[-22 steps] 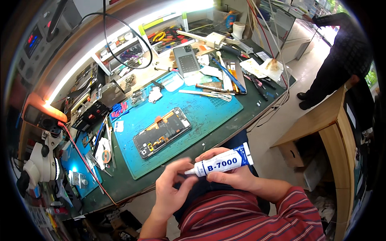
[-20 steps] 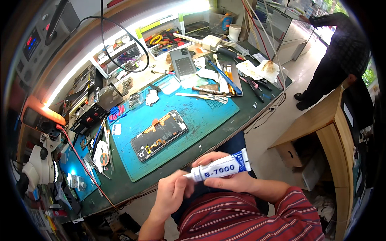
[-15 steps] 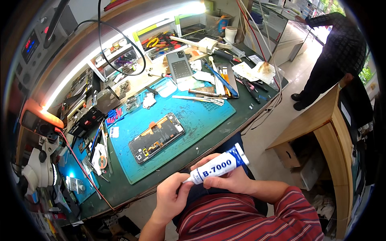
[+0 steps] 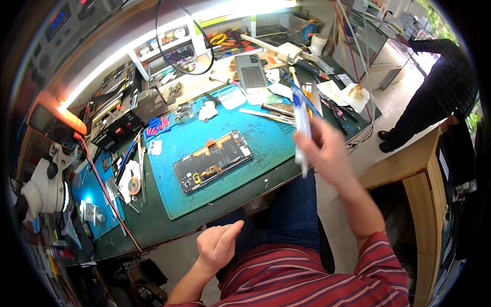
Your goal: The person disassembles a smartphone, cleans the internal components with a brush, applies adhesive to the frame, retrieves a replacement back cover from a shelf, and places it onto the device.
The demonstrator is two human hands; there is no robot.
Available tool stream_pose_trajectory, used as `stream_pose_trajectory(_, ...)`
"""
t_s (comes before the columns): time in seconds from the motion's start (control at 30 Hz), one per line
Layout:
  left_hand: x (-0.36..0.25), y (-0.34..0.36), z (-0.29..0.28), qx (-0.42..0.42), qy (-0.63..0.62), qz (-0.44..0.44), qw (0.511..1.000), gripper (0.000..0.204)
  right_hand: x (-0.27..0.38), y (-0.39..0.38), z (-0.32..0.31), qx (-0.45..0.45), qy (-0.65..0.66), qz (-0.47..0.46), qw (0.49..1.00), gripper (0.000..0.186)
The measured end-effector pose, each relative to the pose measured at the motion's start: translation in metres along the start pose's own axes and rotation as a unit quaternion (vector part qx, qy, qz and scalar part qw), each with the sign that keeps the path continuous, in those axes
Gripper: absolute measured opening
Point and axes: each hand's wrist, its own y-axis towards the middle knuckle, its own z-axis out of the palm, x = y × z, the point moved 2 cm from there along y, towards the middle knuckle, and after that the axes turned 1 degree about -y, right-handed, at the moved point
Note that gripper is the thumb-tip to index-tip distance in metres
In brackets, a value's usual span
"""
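Note:
In my right hand is a white and blue glue tube, held upright over the front right edge of the bench and a little blurred. Its narrow end points down. My left hand is low in front of my lap, fingers curled in and thumb pressed against them; whatever is inside, if anything, is hidden. On the blue work mat lies an opened phone, its dark inside facing up with orange flex strips showing. My left hand is well apart from it.
Behind the mat are a phone back cover, a clear plastic box, tweezers and several tools. An orange multimeter with a red lead stands left. A person stands beyond a wooden desk at the right.
My right hand has lifted the glue tube away from my left hand, up and to the right, turning it nozzle down. My left hand has come off the nozzle and remains closed.

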Motion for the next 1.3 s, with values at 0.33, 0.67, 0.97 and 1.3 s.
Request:
stream_pose_trajectory(0.33, 0.035, -0.228, -0.016, 0.073, 0.022, -0.394, 0.916, 0.015, 0.005, 0.002, -0.019, -0.141, -0.13, -0.196, 0.962, 0.017)
stream_pose_trajectory(0.67, -0.002, -0.499, -0.102, -0.036, 0.161, -0.758, 0.632, 0.024, -0.242, -0.221, 0.014, 0.124, -0.198, 0.051, 0.971, 0.034)
stream_pose_trajectory(0.97, -0.205, -0.485, 0.072, -0.002, -0.26, -0.747, 0.612, 0.061, -0.358, -0.429, -0.102, 0.429, -0.375, 0.471, 0.673, 0.034)
stream_pose_trajectory(1.3, -0.189, -0.453, -0.032, 0.607, -0.233, -0.559, 0.514, 0.045, -0.372, -0.417, -0.081, 0.327, -0.273, 0.528, 0.735, 0.032)
